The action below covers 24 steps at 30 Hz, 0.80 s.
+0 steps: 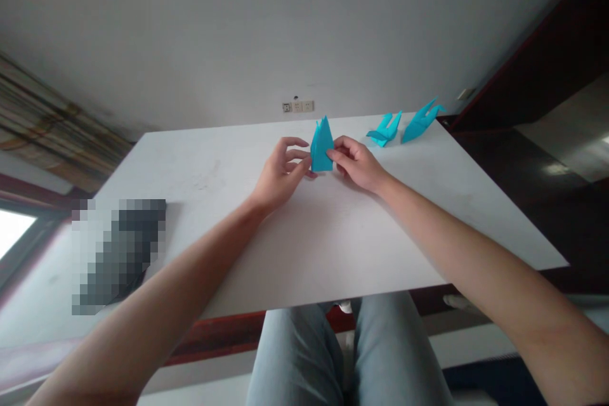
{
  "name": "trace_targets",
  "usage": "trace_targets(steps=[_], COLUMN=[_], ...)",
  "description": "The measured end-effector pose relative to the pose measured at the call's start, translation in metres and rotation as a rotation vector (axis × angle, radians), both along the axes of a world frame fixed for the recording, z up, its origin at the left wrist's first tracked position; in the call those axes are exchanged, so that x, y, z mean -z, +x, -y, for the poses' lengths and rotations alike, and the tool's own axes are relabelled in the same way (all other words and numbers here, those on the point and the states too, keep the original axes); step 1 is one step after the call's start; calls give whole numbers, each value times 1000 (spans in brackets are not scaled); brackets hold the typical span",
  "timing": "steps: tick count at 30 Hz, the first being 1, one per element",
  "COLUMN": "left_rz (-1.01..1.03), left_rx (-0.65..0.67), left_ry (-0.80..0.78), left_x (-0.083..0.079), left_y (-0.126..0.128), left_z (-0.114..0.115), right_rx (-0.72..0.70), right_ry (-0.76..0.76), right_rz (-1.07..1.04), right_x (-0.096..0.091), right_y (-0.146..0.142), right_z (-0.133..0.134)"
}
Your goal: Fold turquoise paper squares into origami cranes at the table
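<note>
A folded blue paper piece (322, 147), pointed at the top, stands on the white table (295, 241) between both hands. My left hand (281, 172) pinches its left edge with thumb and fingers. My right hand (356, 161) pinches its right edge. Two finished blue paper figures lie further back on the right: one (385, 129) close by, another (421, 120) near the table's far right corner.
A pixelated dark object (117, 254) lies on the table's left side. A wall socket (297, 106) sits on the white wall behind the table. A dark wooden panel (537, 70) stands at the right. My legs in jeans (342, 355) show under the near edge.
</note>
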<state>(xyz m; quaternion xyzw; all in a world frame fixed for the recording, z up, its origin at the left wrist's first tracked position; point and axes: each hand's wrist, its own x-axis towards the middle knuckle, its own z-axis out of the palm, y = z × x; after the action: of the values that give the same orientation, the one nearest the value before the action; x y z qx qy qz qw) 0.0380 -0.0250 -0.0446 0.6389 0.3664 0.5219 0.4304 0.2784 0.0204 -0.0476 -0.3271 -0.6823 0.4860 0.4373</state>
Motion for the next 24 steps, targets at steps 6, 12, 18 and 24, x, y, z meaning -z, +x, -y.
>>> trace_targets(steps=[6, 12, 18, 24], left_rz=[-67, -70, -86, -61], left_rx=[4, -47, -122, -125], left_ry=[-21, -45, -61, -57], left_x=[2, 2, 0, 1], left_y=[0, 0, -2, 0], left_z=[2, 0, -3, -3], right_rx=[-30, -56, -67, -1], right_ry=[-9, 34, 160, 216], right_rz=[-78, -33, 64, 6], right_x=[5, 3, 1, 2], right_y=[-1, -2, 1, 0], right_z=[-2, 2, 3, 5])
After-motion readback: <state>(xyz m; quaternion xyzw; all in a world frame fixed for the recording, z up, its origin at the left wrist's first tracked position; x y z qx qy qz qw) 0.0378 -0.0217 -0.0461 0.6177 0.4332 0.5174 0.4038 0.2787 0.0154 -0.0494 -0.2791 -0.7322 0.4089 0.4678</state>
